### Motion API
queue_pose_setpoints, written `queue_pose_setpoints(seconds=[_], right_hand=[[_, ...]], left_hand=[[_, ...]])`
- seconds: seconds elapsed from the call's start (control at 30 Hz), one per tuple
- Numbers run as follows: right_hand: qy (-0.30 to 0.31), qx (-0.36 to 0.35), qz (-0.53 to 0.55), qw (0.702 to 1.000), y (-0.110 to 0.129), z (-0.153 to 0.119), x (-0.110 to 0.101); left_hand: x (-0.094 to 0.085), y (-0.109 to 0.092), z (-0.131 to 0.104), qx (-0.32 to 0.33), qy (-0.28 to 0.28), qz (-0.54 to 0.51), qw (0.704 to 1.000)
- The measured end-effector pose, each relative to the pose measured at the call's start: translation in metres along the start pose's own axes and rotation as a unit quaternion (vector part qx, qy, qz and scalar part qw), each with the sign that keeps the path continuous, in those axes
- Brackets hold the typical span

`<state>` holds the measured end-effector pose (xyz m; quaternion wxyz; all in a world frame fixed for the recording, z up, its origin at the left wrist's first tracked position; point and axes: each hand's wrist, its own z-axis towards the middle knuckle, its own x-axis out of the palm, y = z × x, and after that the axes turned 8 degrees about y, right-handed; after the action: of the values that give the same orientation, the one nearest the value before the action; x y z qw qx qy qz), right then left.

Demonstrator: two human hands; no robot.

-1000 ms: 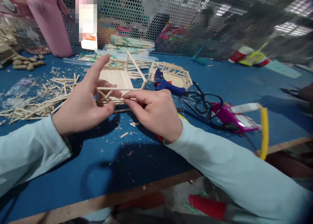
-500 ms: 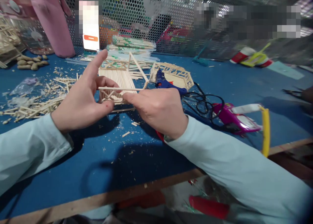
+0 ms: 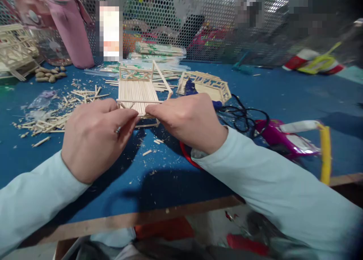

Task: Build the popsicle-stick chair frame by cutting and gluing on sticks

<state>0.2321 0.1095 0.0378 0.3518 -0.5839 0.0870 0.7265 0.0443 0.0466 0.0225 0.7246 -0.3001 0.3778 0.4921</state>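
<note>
Pale wood makes up the small frame point(image 3: 137, 90) on the worktop point(image 3: 283, 99), its near side pinched by the left hand point(image 3: 93, 137) and right hand point(image 3: 195, 122), where squeezing too hard could snap the thin rail point(image 3: 141, 101).

Stick frame point(image 3: 137, 90), glue gun point(image 3: 190, 87) partly hidden; pink bottle point(image 3: 73, 33) cropped; screen point(image 3: 111, 31) pixelated

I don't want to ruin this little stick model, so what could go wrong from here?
The left hand and right hand are at the near side of the stick model, so too firm a grip might crack its thin sticks. The blue glue gun lies just behind the right hand, which could bump it.
</note>
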Motion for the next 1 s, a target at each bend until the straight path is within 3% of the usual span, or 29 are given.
queue_pose_setpoints(seconds=[0.1, 0.23, 0.33, 0.47, 0.57, 0.7, 0.8, 0.9, 1.0], right_hand=[[0.016, -0.007, -0.006, 1.0, 0.001, 0.001, -0.003], [0.031, -0.007, -0.019, 0.999, 0.002, 0.005, -0.006], [0.034, -0.006, -0.025, 0.999, 0.002, 0.007, -0.007], [0.02, -0.004, -0.013, 1.0, 0.0, 0.005, -0.005], [0.016, -0.001, 0.001, 1.0, 0.0, 0.004, -0.003], [0.023, 0.001, 0.002, 1.0, 0.002, 0.004, -0.004], [0.03, 0.006, 0.003, 1.0, 0.002, 0.005, -0.005], [0.037, 0.006, 0.004, 0.999, 0.002, 0.005, -0.005], [0.036, 0.002, -0.005, 0.999, 0.002, 0.004, -0.005]], left_hand=[[0.0, -0.008, 0.002, -0.019, 0.067, 0.014, 0.997], [-0.001, -0.014, 0.005, -0.03, 0.063, 0.013, 0.998], [0.0, -0.012, 0.005, -0.03, 0.017, -0.017, 0.999], [0.003, -0.001, 0.0, -0.059, -0.102, -0.135, 0.984], [0.004, 0.006, -0.004, -0.045, -0.136, -0.136, 0.98], [0.002, 0.005, -0.004, 0.002, -0.122, -0.054, 0.991], [0.003, 0.003, 0.001, 0.007, -0.127, -0.07, 0.989], [0.011, 0.011, 0.008, 0.045, -0.083, -0.194, 0.976], [0.022, 0.028, 0.018, 0.061, -0.007, -0.347, 0.936]])
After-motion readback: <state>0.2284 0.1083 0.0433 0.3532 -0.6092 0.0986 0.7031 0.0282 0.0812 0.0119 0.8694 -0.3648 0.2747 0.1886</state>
